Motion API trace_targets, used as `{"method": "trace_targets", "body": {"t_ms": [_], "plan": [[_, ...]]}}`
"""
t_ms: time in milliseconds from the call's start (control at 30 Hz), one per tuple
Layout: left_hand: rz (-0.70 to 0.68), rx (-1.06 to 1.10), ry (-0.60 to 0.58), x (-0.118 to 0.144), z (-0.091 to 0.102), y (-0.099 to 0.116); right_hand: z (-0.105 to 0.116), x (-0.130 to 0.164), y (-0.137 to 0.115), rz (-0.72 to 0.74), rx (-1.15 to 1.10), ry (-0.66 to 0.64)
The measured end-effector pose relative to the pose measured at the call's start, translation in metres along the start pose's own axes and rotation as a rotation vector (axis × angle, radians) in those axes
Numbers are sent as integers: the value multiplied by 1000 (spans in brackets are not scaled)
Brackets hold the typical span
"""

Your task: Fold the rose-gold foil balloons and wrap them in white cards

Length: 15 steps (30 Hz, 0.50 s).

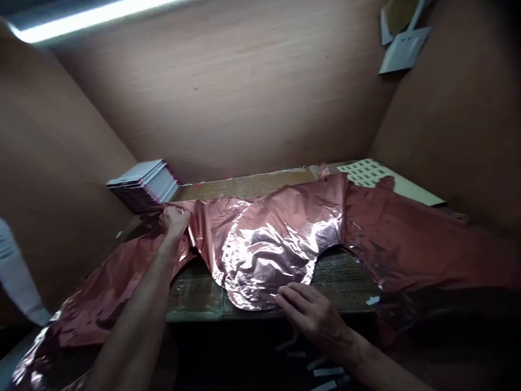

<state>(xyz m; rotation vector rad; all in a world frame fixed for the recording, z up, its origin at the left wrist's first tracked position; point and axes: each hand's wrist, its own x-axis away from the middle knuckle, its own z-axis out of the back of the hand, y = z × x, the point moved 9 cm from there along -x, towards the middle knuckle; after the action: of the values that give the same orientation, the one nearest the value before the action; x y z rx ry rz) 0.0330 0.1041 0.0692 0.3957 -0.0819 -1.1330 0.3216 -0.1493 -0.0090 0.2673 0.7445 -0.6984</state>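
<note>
A long, flat piece of shiny rose-coloured foil (280, 239), which looks like uninflated foil balloons, lies across the work table (195, 290). It hangs over the table's front edge at the left and right. My left hand (175, 220) is closed on a gathered fold of the foil at the back left. At the lower rim of the bright middle section rests my right hand (311, 312), its fingers stretched out and the tips touching the foil. The right thumb is hidden. Wrinkles and strong glare cover the middle section.
A stack of white, pink-edged packs or cards (144, 182) stands at the back left. A pale yellow sheet with dark squares (391, 179) lies at the back right. Wooden panels (252, 92) enclose the table, and a lamp tube (93, 19) shines above. Pale strips (328, 372) show below the edge.
</note>
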Motion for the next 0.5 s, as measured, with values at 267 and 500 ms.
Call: {"method": "trace_targets", "body": {"t_ms": [267,500], "plan": [[-594,-59,-179,130,-94,319,-7,-2,-2,1,-28,-42],[-929,-81,-403,242,-179,385,37,53,41,-139,-106,6]]}}
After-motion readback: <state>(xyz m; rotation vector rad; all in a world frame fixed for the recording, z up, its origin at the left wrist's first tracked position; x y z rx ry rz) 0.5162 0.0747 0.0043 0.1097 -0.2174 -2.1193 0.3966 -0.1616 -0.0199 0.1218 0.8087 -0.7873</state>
